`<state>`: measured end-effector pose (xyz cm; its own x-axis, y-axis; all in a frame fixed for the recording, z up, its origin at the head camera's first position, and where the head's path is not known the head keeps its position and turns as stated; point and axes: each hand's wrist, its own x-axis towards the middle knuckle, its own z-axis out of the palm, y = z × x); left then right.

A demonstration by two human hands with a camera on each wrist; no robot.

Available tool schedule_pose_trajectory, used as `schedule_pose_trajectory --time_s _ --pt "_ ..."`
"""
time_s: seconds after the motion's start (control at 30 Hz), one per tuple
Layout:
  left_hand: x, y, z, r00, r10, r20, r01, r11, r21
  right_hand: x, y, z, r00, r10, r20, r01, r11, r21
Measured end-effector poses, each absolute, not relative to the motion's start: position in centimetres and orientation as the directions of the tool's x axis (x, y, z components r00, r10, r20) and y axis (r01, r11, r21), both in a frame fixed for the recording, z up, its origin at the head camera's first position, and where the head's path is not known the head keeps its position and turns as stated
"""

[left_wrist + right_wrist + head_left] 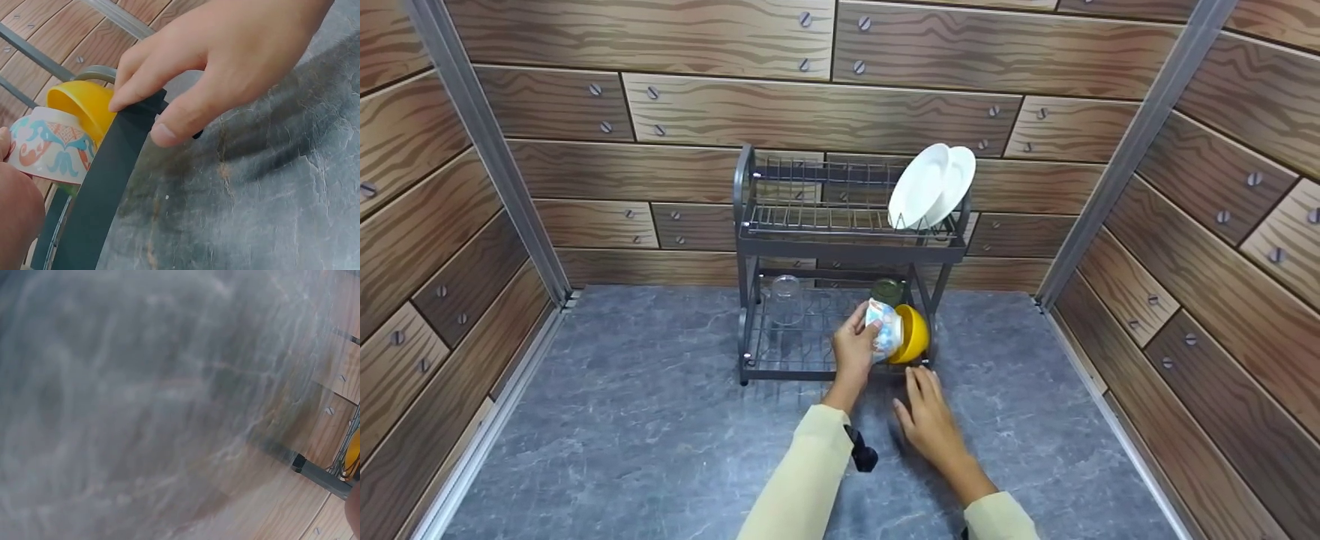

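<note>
In the head view my left hand (855,349) pinches a white bowl (884,330) with a blue and orange pattern, tilted on its side. Right behind it, a yellow bowl (913,334) leans on the lower tier of the dark dish rack (787,374); the left wrist view shows the two bowls side by side. My right hand (934,420) is at the front right corner of that tier, fingers mostly straight. From the left wrist, its fingertips (121,101) appear to touch the rack's front rail (104,191). The right wrist view shows mostly blurred floor.
Two white plates (919,187) stand upright at the right of the upper tier. A clear glass (786,298) sits at the lower tier's left, and a green glass (887,291) stands behind the bowls. Wood-patterned walls (720,112) enclose the grey marbled floor (660,450).
</note>
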<state>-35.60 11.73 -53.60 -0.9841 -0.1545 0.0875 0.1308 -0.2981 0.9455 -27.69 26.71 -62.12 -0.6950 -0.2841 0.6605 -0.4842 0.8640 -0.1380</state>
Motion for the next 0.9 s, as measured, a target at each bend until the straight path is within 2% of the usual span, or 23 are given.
schedule_pose_trajectory --time_s 0.1,0.3,0.6,0.73,0.9 --pt "-35.6 12.1 -53.5 -0.986 -0.141 0.088 0.123 -0.262 0.957 -27.7 26.7 -62.0 -0.690 -0.293 0.662 -0.488 0.864 -0.127" --pt "-35.7 12.9 -53.5 -0.987 -0.115 0.113 0.125 -0.102 0.987 -27.6 26.6 -61.9 -0.687 -0.295 0.664 -0.496 0.858 -0.132" --pt "-35.3 14.0 -53.5 -0.971 -0.083 0.225 0.222 0.048 0.974 -27.4 26.5 -61.6 -0.747 -0.267 0.609 -0.461 0.868 -0.183" --pt "-35.2 14.4 -53.6 -0.968 -0.086 0.237 0.229 0.086 0.970 -27.4 26.5 -61.5 -0.764 -0.262 0.590 -0.449 0.872 -0.194" --pt "-35.0 14.7 -53.6 -0.972 -0.066 0.224 0.220 0.067 0.973 -27.4 26.5 -61.5 -0.769 -0.259 0.584 -0.447 0.871 -0.204"
